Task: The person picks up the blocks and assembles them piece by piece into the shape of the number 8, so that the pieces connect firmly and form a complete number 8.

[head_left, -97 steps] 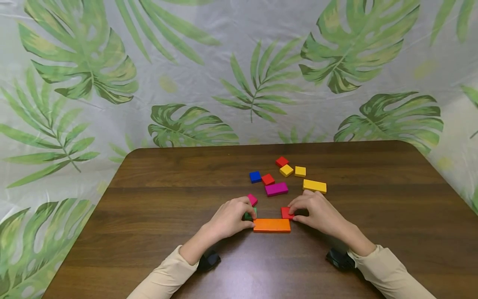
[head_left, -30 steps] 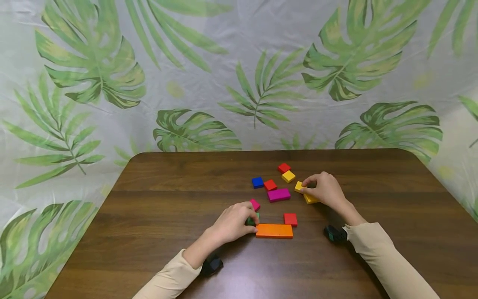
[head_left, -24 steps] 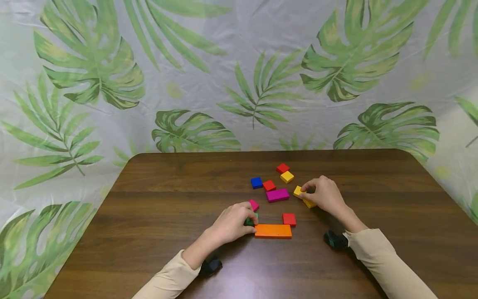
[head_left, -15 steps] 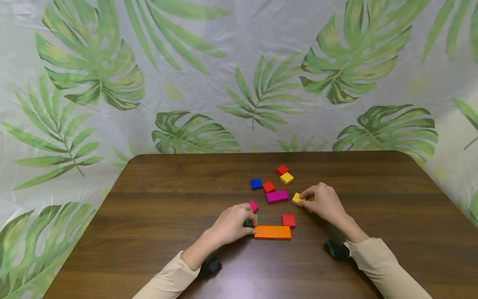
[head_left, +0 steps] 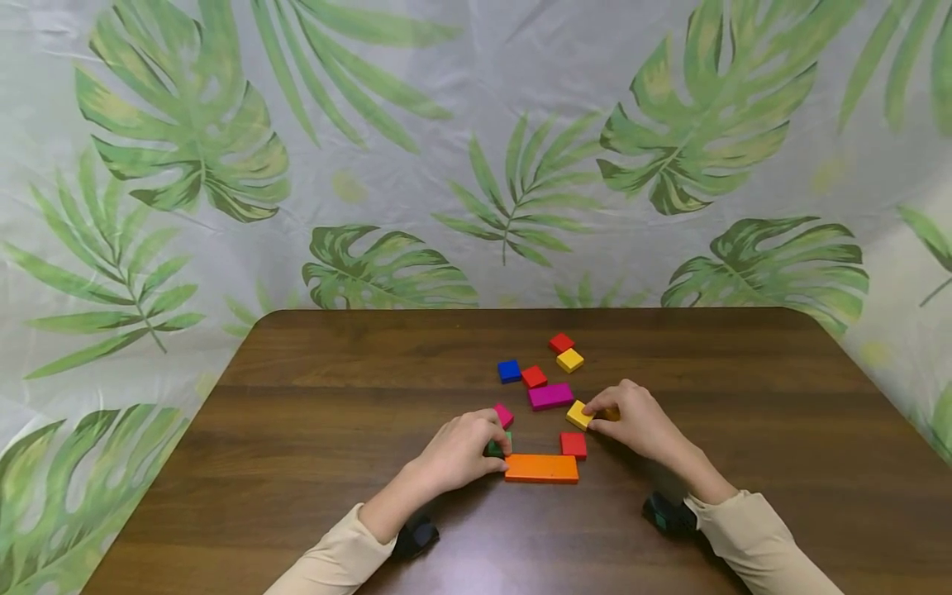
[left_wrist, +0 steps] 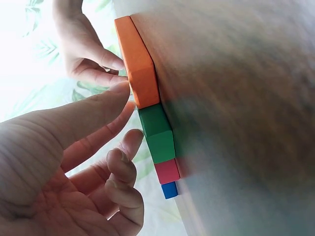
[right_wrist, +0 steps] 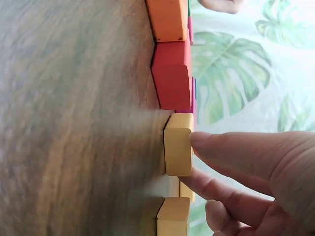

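Yellow block [head_left: 578,416] shifted, right hand [head_left: 635,420] pinching it, left hand [head_left: 459,445] loosely touching orange block [head_left: 541,468]

Eleven blocks lie on one bench [head_left: 335,364]: one oblong orange block [head_left: 541,468], and beyond it three red blocks [head_left: 573,445], three yellow blocks [head_left: 579,415], one oblong magenta block [head_left: 551,397], one green block [left_wrist: 160,137], one pink block [head_left: 503,416] and one blue block [head_left: 509,371]. Two black wrist cameras [head_left: 416,537] flank it nearer the person.
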The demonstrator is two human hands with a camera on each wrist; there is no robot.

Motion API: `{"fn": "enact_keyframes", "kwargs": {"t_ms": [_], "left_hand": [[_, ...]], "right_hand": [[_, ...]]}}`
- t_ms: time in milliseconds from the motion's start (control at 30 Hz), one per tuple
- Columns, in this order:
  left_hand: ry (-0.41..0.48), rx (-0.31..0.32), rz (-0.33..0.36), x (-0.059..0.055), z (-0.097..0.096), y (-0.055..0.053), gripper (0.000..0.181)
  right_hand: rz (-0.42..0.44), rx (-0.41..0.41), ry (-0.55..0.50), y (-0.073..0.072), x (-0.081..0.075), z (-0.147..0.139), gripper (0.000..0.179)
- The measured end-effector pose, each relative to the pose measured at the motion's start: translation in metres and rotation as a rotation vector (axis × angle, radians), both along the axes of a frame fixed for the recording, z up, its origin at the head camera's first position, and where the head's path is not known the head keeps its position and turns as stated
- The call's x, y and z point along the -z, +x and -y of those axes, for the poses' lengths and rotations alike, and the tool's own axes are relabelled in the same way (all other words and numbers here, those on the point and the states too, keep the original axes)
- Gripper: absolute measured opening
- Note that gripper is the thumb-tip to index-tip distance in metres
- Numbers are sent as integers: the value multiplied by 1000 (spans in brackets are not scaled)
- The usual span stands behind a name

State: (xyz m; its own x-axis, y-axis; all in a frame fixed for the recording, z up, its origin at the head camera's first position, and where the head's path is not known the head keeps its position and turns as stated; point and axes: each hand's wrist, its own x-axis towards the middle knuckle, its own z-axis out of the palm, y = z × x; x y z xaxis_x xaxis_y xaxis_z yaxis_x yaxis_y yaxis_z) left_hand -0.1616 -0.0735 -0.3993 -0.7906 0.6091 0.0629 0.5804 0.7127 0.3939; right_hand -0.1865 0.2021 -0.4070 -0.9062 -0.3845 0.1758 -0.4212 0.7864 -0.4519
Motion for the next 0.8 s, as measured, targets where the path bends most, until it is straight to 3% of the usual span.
{"fn": "enact_keyframes", "kwargs": {"t_ms": [433,800], "left_hand": [[7,6,-11,1,0,-1,9],[9,4,1,0,0,-1,9]], "right_hand": [[-101,11,-18,3,8,11,10],[-105,-4,-10,6,9,14,10]]}}
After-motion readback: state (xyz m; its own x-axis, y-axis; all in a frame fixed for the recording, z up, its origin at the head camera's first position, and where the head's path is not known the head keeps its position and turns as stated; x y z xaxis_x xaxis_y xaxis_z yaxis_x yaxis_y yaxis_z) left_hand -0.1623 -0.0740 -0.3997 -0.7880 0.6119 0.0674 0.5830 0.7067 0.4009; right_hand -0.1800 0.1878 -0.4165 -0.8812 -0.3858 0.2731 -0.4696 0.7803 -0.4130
